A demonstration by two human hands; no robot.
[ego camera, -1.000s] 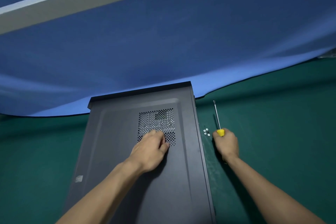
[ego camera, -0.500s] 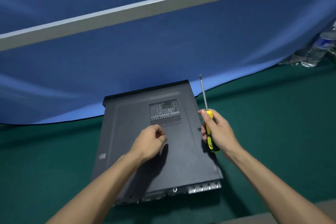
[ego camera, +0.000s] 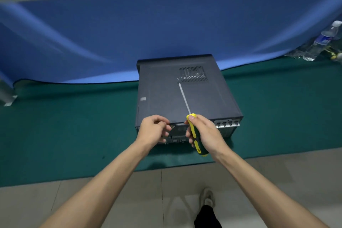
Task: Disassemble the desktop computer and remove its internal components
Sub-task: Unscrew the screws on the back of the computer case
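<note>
A dark grey desktop computer case (ego camera: 185, 96) lies on its side on a green mat (ego camera: 74, 126), side panel up, with a vent grille near its far right corner. Its rear panel with silver slot covers faces me. My right hand (ego camera: 205, 133) grips a yellow and black screwdriver (ego camera: 193, 131) by the handle, the metal shaft pointing away over the panel. My left hand (ego camera: 153, 131) hovers at the near rear edge of the case with fingers curled and holds nothing that I can see.
A blue cloth (ego camera: 166, 33) hangs behind the case. A plastic water bottle (ego camera: 325, 37) and clear wrapping lie at the far right. Grey tiled floor (ego camera: 129, 200) and a shoe (ego camera: 207, 198) are below the mat's near edge.
My right hand lifted the screwdriver off the mat and brought it over the case's near edge. My left hand left the vent and drew back to the rear edge. The view pulled back.
</note>
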